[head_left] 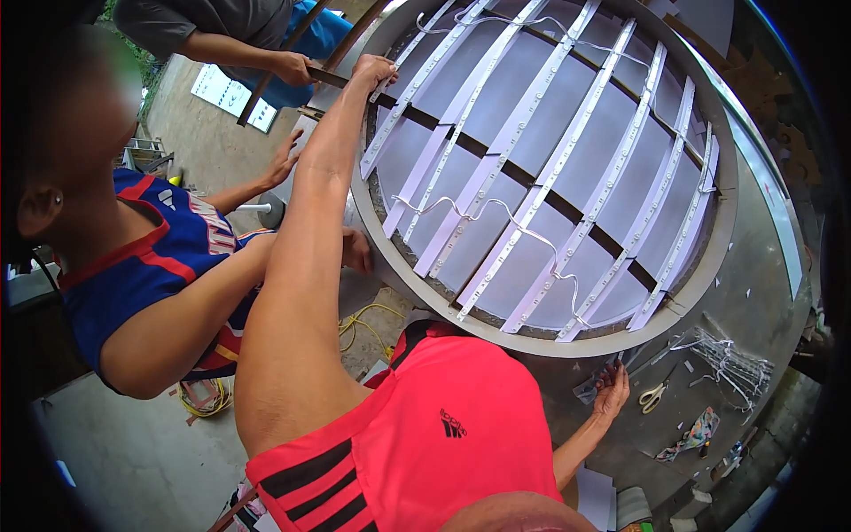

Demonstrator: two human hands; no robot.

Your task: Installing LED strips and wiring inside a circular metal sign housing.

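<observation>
A large round metal frame point(729, 177) lies on the table, with several white LED strips point(536, 199) running across its pale backing. My left hand point(377, 71) reaches to the far left of its rim, fingers curled down by the end of one strip; what they grip is hidden. On the near right side, my right hand point(610, 392) rests over the tabletop just outside the rim. Its fingers are bent together beside a small clear plastic bag point(587, 390), and whatever is between them is too small to make out. Thin white wires point(523, 229) link the strips.
Scissors point(653, 397), a tangle of white wires point(731, 368) and a patterned cloth point(696, 434) lie on the grey table point(753, 266) at right. One co-worker in a blue jersey point(168, 230) leans close at left. Another in grey holds a dark bar point(328, 78) at far left.
</observation>
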